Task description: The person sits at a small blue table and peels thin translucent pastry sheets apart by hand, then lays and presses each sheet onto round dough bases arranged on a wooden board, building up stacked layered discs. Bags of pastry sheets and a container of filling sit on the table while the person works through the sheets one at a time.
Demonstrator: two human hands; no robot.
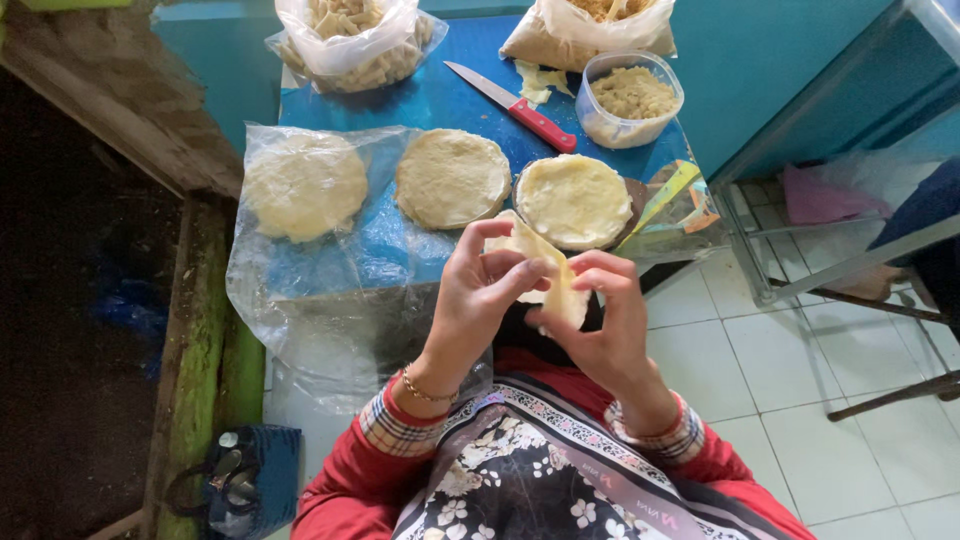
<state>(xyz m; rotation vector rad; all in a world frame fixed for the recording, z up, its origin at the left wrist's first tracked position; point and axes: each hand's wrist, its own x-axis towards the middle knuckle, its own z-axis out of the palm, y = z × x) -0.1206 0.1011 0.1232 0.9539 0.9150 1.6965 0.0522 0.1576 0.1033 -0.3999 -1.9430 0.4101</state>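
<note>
Both my hands hold one pale yellow dough wrapper (548,268) above my lap, in front of the blue table (440,100). My left hand (478,295) pinches its upper left edge with thumb and fingers. My right hand (605,315) grips its lower right part. Just beyond lie three round stacks of wrappers: one (573,199) on a dark plate closest to my hands, one (452,177) in the middle, one (305,185) on the clear plastic sheet (290,290) at the left.
A red-handled knife (513,103) lies on the table beside a plastic tub of filling (632,98). Two plastic bags of food (350,40) (590,25) stand at the back. A metal frame (830,270) stands on the white tiles at right; a blue bag (245,480) sits at lower left.
</note>
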